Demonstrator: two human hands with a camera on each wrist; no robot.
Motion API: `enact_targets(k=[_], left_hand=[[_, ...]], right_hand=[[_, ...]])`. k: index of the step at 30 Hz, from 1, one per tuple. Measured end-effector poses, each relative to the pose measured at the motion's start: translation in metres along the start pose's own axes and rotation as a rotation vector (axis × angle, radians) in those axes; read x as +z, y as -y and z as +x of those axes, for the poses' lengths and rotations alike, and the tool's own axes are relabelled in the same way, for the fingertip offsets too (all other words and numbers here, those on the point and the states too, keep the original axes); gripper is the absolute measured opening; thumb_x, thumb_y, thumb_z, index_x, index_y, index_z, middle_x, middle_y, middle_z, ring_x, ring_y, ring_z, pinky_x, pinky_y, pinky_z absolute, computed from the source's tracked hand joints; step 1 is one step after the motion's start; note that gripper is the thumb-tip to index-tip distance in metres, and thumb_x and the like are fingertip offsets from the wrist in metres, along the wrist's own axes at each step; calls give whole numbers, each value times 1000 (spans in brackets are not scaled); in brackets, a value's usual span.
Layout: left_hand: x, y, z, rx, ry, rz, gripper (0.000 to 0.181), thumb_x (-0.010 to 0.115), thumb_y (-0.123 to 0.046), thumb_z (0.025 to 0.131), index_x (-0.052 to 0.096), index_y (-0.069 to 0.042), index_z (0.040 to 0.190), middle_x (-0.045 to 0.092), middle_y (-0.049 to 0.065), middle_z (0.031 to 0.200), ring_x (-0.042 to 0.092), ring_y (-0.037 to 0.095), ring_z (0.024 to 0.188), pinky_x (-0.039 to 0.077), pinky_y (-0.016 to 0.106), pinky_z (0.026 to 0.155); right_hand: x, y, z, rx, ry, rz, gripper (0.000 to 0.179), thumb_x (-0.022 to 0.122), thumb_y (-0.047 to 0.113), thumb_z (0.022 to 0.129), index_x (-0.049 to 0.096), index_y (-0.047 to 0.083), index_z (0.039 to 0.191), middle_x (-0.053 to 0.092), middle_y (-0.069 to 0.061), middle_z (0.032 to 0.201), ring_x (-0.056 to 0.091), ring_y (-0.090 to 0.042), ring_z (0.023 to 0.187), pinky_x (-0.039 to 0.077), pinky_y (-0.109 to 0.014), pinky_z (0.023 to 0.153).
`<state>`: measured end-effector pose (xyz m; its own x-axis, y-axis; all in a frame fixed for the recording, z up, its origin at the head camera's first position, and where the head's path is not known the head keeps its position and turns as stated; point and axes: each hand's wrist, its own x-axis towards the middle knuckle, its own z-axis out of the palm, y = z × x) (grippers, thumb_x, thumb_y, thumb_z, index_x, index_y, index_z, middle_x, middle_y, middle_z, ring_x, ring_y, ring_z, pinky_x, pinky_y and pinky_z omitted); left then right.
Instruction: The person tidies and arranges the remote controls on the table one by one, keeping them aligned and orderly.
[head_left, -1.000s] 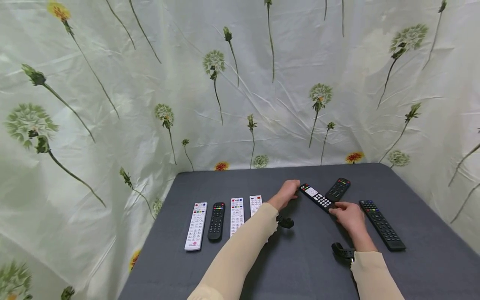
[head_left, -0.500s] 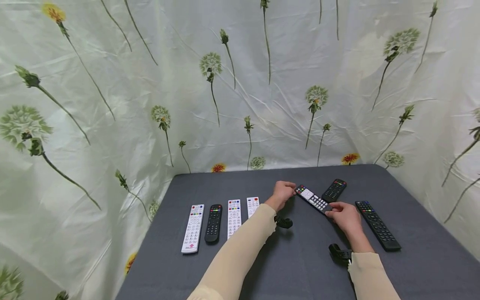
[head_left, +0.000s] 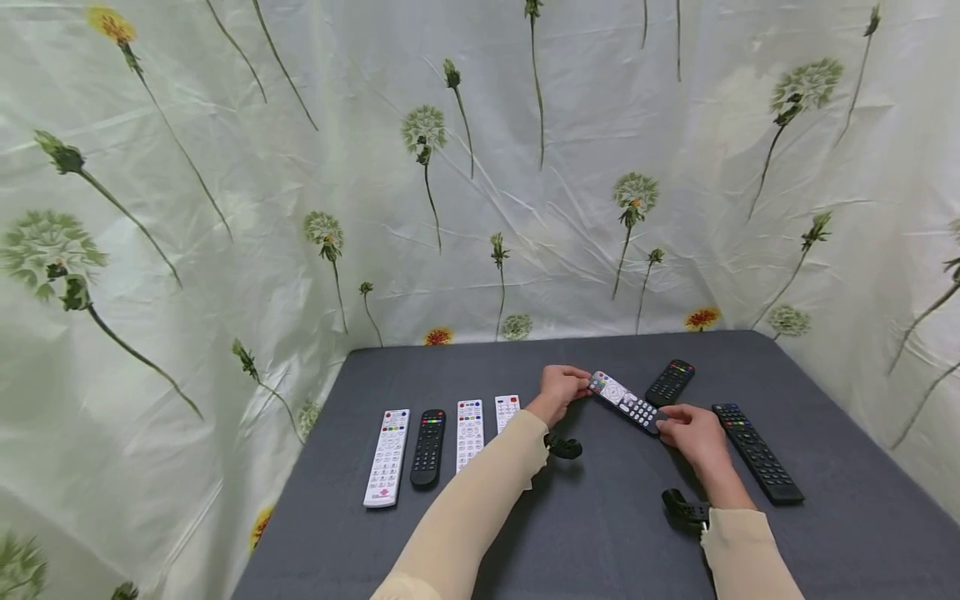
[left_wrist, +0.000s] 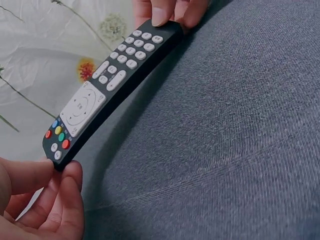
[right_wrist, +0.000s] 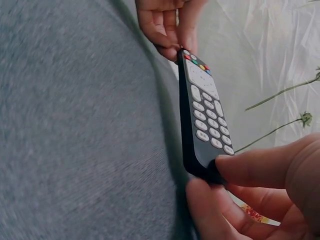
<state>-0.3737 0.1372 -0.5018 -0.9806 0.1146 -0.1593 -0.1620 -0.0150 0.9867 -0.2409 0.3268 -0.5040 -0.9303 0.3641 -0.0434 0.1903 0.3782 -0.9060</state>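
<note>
A black remote control (head_left: 626, 404) with white buttons and a white navigation pad is held between both hands, its button face upward. My left hand (head_left: 562, 390) pinches the far end, by the coloured buttons, between thumb and fingers. At the near end, below the number keys, my right hand (head_left: 697, 433) grips the remote with the thumb on top and fingers beneath. The left wrist view shows the same remote (left_wrist: 100, 85) slanting over the dark cloth with a shadow beside it. In the right wrist view the remote's side edge (right_wrist: 186, 125) shows.
A smaller black remote (head_left: 670, 383) lies just behind the held one, and a long black remote (head_left: 757, 454) lies right of the right hand. At left are a white remote (head_left: 387, 458), a black one (head_left: 428, 450) and two more white ones, partly behind the left sleeve (head_left: 480, 500).
The held remote has shifted slightly toward the person and away from the smaller black remote, and its face now catches more light. Both hands moved with it. The head view shifted slightly.
</note>
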Motion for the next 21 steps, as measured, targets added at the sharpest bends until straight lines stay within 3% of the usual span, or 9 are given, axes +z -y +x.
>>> enact_targets(k=[7, 12, 21], left_hand=[[-9, -6, -2, 18, 16, -9, 12, 70, 11, 88, 79, 3, 92, 73, 12, 89, 74, 31, 83, 59, 41, 81], [-14, -12, -2, 34, 23, 28, 12, 71, 12, 87, 78, 3, 90, 73, 13, 89, 73, 25, 75, 59, 42, 81], [-31, -35, -6, 83, 88, 113, 11, 69, 8, 90, 77, 4, 95, 71, 8, 93, 72, 33, 88, 57, 47, 85]], right_hand=[[1, 3, 0, 27, 88, 111, 41, 65, -1, 96, 54, -16, 132, 57, -28, 118, 65, -8, 79, 59, -26, 71], [2, 6, 1, 39, 135, 132, 41, 65, 0, 96, 54, -16, 133, 61, -24, 112, 66, -11, 79, 59, -28, 72], [9, 20, -5, -26, 235, 140, 45, 67, -3, 92, 52, -17, 132, 61, -21, 108, 69, -15, 81, 60, -32, 75]])
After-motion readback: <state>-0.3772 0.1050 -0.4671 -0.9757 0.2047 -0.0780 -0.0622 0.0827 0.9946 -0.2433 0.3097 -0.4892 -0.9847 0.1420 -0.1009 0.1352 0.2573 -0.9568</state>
